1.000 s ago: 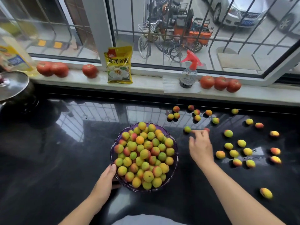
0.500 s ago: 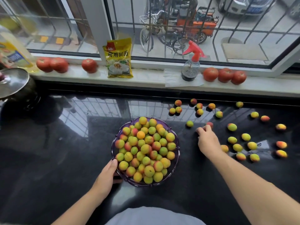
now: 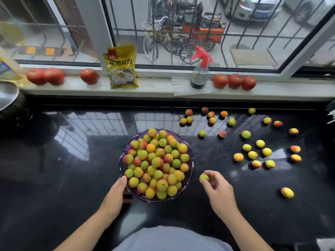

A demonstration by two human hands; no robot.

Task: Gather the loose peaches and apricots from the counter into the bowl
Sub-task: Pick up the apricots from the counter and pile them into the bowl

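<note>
Mid-carry: right hand (image 3: pixel 218 187) pinching one fruit (image 3: pixel 204 178) just right of the heaped bowl (image 3: pixel 121 166); left hand (image 3: pixel 116 193) gripping its near rim. Next, likely a gentle drop, lest fruit roll off.

The pot (image 3: pixel 10 104) and the yellow bottle (image 3: pixel 7 69) were cut off by the left edge. The left hand (image 3: pixel 116 195) hid part of the bowl's (image 3: pixel 190 171) near rim. The tomatoes (image 3: pixel 45 76) at left were blurred. Both forearms ran out of the bottom edge.
</note>
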